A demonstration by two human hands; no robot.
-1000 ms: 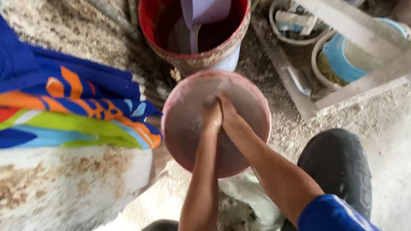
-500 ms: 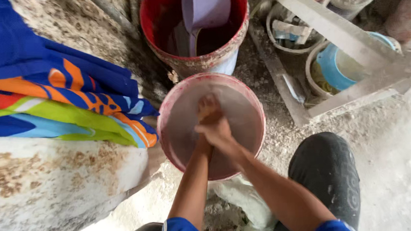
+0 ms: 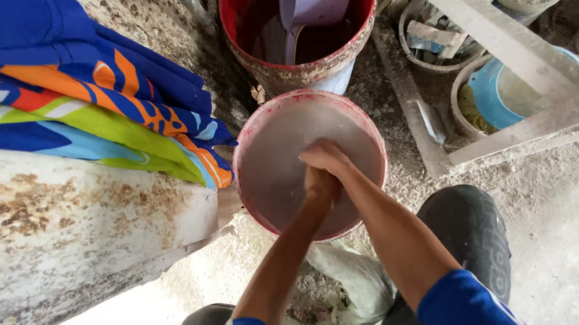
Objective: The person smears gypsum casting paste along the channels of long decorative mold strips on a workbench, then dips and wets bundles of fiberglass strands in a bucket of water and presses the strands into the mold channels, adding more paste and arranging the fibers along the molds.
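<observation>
Both hands, the right hand (image 3: 326,159) laid over the left hand (image 3: 321,182), are pressed together, fingers closed, in the pale grey mix filling the pink bucket (image 3: 261,137) on the floor between the knees; the mix looks smooth, with mixing apparently unfinished.

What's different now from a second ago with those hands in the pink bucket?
Both hands, right hand over left hand, have drifted from the far side of the pink bucket towards its middle. They stay pressed together in the pale mix. Nothing was picked up or let go; the red bucket and cloth look unmoved.
</observation>
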